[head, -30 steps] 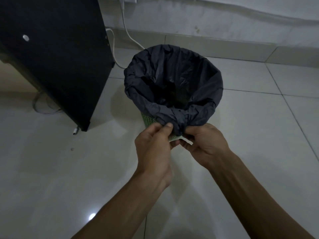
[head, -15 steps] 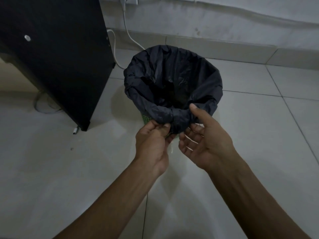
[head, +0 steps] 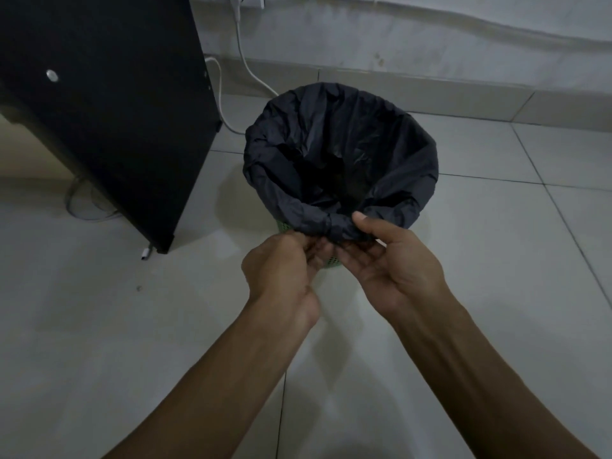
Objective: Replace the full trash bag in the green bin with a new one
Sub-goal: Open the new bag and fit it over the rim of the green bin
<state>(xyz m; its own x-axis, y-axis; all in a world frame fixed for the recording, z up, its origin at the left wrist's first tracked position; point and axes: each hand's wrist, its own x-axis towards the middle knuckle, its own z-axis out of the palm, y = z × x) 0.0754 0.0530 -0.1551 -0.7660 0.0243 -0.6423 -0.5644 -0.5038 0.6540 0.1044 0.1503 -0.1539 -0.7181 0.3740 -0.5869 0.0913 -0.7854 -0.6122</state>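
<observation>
A black trash bag (head: 334, 154) lines the green mesh bin (head: 331, 261), its edge folded over the rim all around, so only a sliver of green shows below the near fold. My left hand (head: 281, 270) is curled under the near fold with its fingertips at the bunched plastic. My right hand (head: 390, 263) lies palm-up beneath the same fold, its thumb on top of the bag edge and its fingers under it, pinching the plastic. The bag's inside is dark and its contents cannot be seen.
A black cabinet panel (head: 109, 104) stands on the floor to the left of the bin. White cables (head: 245, 64) run down the wall behind it to the tiled floor (head: 165, 326). A small connector (head: 145, 256) lies by the cabinet's foot.
My right hand opened from a closed grip to a palm-up hold with the thumb over the bag fold. Both hands rose slightly along the near rim, and the gathered plastic sits tighter there.
</observation>
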